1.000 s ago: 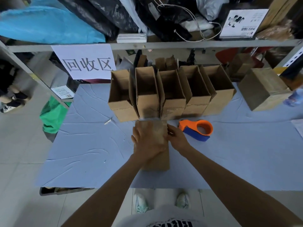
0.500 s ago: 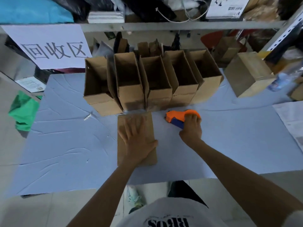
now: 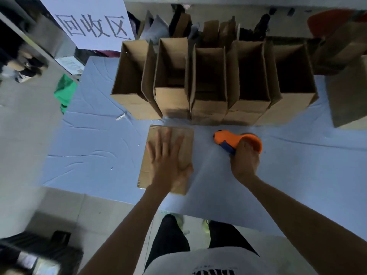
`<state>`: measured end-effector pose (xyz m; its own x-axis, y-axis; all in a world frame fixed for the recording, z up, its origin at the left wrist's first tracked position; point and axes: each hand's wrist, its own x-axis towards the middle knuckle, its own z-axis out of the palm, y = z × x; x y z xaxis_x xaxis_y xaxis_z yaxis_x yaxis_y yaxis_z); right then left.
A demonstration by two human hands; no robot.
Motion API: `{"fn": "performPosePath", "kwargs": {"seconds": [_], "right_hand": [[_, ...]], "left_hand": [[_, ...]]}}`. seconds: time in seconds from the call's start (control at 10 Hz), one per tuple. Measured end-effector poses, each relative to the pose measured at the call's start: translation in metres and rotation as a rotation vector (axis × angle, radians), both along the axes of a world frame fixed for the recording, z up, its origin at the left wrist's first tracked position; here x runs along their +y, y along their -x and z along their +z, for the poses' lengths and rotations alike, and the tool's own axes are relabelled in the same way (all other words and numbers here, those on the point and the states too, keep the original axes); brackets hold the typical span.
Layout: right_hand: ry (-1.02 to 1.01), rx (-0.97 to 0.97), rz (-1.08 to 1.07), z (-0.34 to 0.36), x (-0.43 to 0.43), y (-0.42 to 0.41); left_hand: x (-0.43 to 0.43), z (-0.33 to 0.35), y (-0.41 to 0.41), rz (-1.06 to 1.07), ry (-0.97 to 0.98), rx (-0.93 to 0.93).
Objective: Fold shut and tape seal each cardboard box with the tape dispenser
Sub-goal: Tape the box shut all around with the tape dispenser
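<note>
A closed cardboard box point(image 3: 153, 143) lies flat on the blue table near its front edge. My left hand point(image 3: 168, 161) presses down on its top with straight, spread fingers. To the right, an orange tape dispenser point(image 3: 230, 138) with a blue blade guard lies on the table. My right hand point(image 3: 245, 159) grips it from the near side, fingers curled round its ring. Behind both stands a row of several open cardboard boxes point(image 3: 210, 84) with flaps up.
A closed box point(image 3: 347, 100) sits at the far right of the blue table point(image 3: 95, 139). A white sign point(image 3: 89, 22) hangs from the shelf at back left. A green bag point(image 3: 64, 92) lies on the floor left of the table.
My right hand left the box, moved right and took hold of the tape dispenser. My left hand stayed flat on the box. The camera tilted down and closer.
</note>
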<state>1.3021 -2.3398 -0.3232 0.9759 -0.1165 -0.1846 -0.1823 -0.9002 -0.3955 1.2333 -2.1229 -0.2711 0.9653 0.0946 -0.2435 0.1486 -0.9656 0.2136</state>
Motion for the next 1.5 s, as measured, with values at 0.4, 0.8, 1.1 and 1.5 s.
{"fn": "performPosePath", "kwargs": {"seconds": [0.4, 0.8, 1.1, 1.5], "right_hand": [[-0.052, -0.503, 0.522, 0.067, -0.001, 0.010], [-0.368, 0.220, 0.516, 0.094, 0.002, -0.014], [-0.369, 0.252, 0.554, 0.111, 0.008, -0.030], [-0.471, 0.348, 0.661, 0.115, 0.001, -0.042]], "left_hand": [[-0.012, 0.052, -0.015, -0.196, 0.376, -0.310], [0.017, 0.082, -0.040, -0.227, 0.719, -0.078], [0.032, 0.077, -0.070, -0.253, 0.865, -0.046], [0.023, 0.067, -0.085, -0.261, 0.988, 0.041]]}}
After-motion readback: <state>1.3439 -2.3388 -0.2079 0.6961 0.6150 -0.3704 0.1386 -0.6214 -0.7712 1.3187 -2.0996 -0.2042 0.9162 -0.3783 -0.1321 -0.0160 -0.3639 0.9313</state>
